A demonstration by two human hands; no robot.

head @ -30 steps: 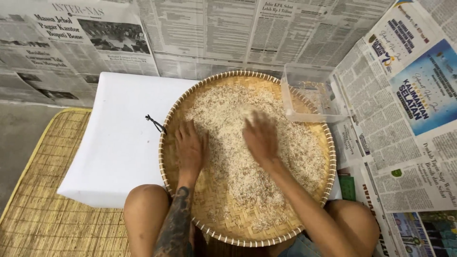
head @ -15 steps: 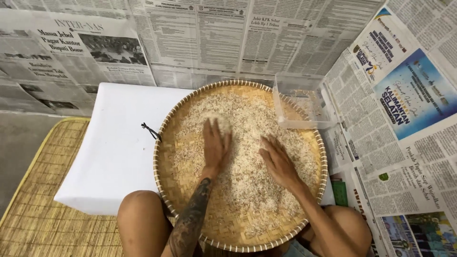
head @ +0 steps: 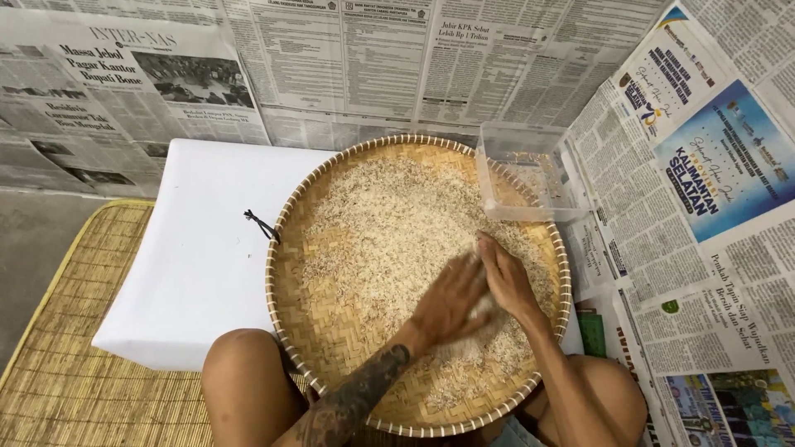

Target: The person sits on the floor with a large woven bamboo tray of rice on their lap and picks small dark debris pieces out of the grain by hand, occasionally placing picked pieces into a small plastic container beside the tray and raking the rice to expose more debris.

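Round woven bamboo tray point(head: 331, 331): near rim cut off by the bottom picture edge; far right rim hidden behind the clear plastic rectangular container point(head: 530, 178).

Pale husked rice grains point(head: 389, 240): portion beneath both hands hidden; individual grains too small to tell apart.

Left hand point(head: 451, 302): blurred, fingertips unclear, overlapping the right hand point(head: 507, 277), whose palm is hidden.

Container contents: a few specks, too small to identify.

White flat cushion point(head: 199, 257): right part hidden under the tray.

Both knees: cut off at the bottom picture edge.
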